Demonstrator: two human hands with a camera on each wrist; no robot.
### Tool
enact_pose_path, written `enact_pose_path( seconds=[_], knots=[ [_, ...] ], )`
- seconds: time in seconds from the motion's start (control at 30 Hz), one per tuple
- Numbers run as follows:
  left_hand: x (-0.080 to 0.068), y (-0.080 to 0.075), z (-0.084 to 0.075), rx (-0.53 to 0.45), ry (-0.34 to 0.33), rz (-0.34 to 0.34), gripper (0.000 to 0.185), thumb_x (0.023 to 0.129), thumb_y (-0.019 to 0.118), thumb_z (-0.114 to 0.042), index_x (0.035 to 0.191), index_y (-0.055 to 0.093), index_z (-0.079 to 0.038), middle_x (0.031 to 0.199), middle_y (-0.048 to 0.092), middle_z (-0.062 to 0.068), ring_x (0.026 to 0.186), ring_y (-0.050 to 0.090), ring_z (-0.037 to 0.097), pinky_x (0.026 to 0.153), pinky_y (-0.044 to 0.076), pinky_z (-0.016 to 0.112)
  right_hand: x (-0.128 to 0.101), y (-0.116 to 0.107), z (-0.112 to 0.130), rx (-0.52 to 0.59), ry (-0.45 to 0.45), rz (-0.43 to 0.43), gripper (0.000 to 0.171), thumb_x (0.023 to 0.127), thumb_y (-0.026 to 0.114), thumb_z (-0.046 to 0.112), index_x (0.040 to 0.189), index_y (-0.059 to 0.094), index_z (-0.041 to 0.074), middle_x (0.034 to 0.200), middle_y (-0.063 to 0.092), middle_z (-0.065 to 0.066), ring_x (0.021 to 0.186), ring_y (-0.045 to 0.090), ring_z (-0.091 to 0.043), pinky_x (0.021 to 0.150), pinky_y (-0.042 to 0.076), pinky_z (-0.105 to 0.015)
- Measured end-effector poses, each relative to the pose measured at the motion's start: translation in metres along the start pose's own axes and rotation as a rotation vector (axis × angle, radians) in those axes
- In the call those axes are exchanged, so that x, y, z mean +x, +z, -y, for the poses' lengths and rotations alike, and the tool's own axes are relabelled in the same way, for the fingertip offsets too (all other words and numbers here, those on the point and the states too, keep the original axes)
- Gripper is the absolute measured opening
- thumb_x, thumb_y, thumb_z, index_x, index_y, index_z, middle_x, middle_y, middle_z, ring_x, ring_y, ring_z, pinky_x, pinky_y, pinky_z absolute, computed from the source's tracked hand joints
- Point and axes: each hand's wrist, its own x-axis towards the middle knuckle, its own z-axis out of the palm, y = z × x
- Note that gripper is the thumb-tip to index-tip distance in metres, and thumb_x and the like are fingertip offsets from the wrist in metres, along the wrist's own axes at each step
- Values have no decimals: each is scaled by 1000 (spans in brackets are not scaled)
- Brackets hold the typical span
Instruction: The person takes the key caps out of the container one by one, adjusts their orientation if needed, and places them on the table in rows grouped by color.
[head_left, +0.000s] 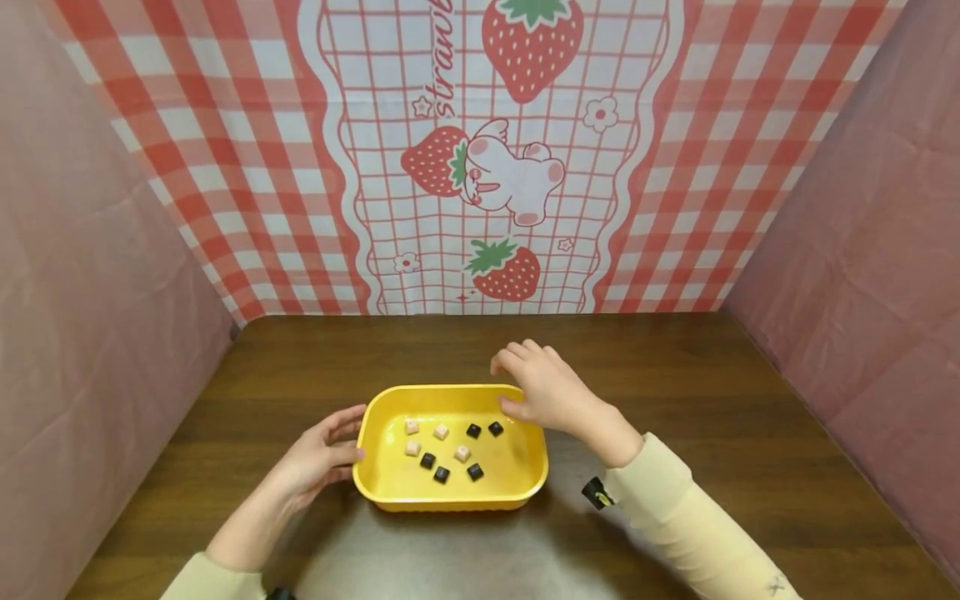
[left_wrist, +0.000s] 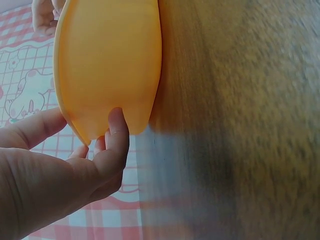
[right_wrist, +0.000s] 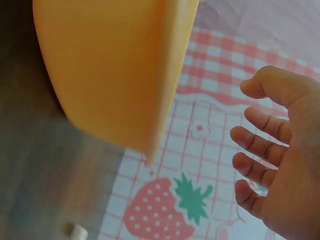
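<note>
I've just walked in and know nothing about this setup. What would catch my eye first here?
The bright yellow plastic tray in the middle of the dark wooden table, holding small pink and black cubes. The left hand touches its left end, while the right hand hovers open at its far right corner. Behind stands a red-and-white checked backdrop with strawberries.

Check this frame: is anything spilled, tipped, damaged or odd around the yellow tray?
Nothing stands out. The tray sits flat on the table, with all pink cubes and black cubes inside it. The left hand touches its left end; the right hand is at its far right corner.
</note>
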Motion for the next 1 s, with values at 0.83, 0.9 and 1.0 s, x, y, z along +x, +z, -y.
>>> enact_pose_path(
  seconds=[0.83,0.9,1.0],
  knots=[
    [4,-3,0,-1,-9,0,66,87,55,5,146,27,-5,143,33,24,116,52,30,78,54,37,1,66,31,82,-165,234,22,82,69,28,101,62,19,96,57,6,86,45,-12,71,37,-29],
    [3,-3,0,-3,-9,1,66,87,55,5,146,27,-5,143,33,24,114,53,29,78,54,37,2,70,33,57,-188,248,19,81,69,26,98,62,20,92,56,7,84,44,-12,69,35,-27],
    [1,-3,0,-5,-3,9,66,88,55,5,147,26,-3,143,32,25,113,54,27,78,54,37,2,75,35,22,-208,265,17,79,70,24,94,62,21,88,53,9,84,45,-12,69,35,-26]
  ],
)
